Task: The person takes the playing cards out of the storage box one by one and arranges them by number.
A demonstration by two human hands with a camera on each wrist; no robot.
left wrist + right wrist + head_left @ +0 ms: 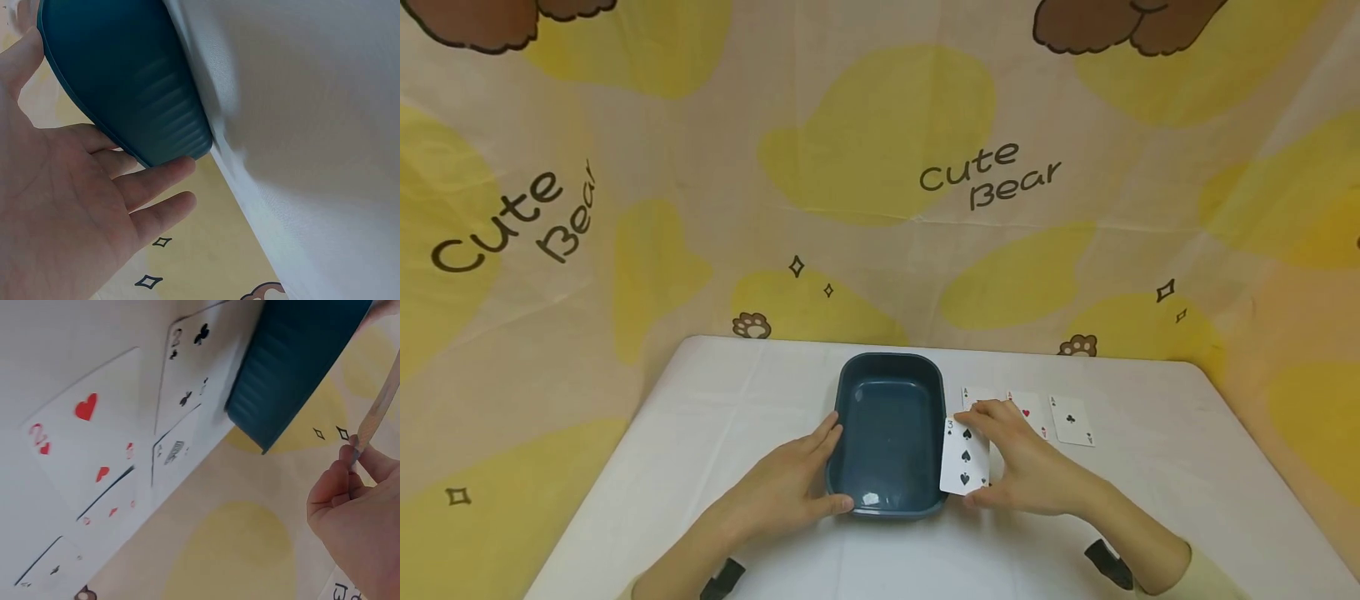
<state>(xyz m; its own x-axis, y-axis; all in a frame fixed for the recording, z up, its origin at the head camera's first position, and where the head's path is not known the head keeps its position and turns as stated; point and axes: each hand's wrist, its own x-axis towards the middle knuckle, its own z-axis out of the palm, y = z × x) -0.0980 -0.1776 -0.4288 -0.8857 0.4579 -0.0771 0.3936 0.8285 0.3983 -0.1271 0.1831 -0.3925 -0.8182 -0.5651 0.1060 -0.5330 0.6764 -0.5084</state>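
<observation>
My left hand (790, 479) rests on the left side of a dark blue basin (832, 450), thumb at the near corner and fingers at the rim. In the left wrist view its fingers are fairly straight, and one lies against the outer wall. My right hand (1030, 467) pinches a three of spades (957, 468) between thumb and fingers, face up in the head view. The card overlaps the basin's right rim there. In the right wrist view the card (380, 406) shows nearly edge-on, above the fingertips.
Right of the basin lie an ace of clubs (1071, 420), an ace of hearts (1028, 410) and another ace (976, 394). A two of hearts (87, 431) and a two of clubs (187, 369) show in the right wrist view. A printed cloth (880, 167) hangs behind the white table (737, 408).
</observation>
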